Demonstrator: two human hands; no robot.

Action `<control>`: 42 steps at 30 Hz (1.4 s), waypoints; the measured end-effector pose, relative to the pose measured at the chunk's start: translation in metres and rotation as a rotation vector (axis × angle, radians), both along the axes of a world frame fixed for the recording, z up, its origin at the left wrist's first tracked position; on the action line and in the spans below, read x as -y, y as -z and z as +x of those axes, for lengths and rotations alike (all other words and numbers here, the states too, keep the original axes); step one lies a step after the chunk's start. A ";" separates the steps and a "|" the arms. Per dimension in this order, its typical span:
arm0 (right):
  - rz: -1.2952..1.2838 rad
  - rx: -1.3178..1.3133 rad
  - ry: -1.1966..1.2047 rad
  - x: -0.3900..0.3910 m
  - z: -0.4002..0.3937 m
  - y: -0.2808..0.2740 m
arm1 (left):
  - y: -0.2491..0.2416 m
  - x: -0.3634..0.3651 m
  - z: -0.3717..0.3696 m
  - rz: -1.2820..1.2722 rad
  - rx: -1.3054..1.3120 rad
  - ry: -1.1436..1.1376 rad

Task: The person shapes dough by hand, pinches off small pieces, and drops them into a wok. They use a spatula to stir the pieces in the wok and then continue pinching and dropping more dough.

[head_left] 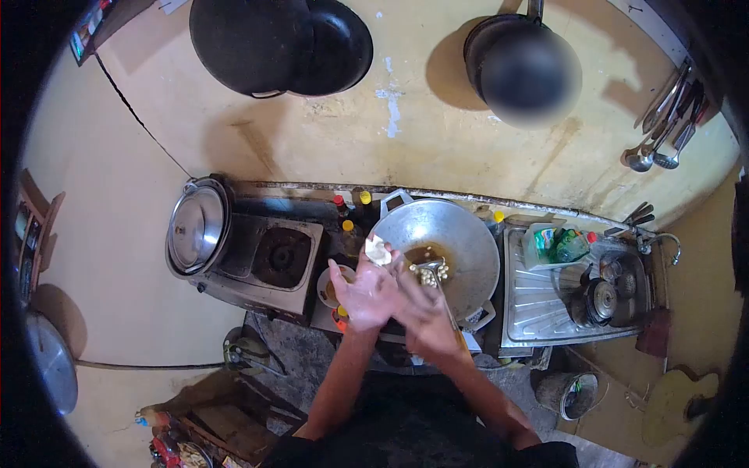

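My left hand (365,298) is palm up, thumb spread, its palm whitish. A lump of white dough (378,251) rests on its fingers. Close beside it, my right hand (427,318) is smeared by motion, and I cannot tell what its fingers hold. Both hands are at the near left side of a large metal wok (470,253) with brownish oil at its bottom. Small pale pieces (441,271) lie in the oil around a metal ladle (427,267), whose handle runs toward me, close by my right wrist.
Left of the wok are bottles (349,232) with coloured caps and a gas stove (285,257) bearing a lidded pot (197,226). To the right, a steel sink (538,312) holds a dark kettle (597,300). A bucket (573,394) stands on the floor. Pans (257,47) hang on the wall.
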State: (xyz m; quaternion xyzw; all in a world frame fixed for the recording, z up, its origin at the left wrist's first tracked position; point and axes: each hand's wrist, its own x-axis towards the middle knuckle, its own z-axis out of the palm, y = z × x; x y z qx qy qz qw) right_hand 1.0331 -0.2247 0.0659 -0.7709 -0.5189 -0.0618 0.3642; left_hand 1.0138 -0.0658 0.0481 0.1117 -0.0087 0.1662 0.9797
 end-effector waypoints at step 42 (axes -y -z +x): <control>0.167 -0.708 0.156 0.055 0.019 -0.021 | 0.019 0.043 -0.038 1.027 -0.389 0.343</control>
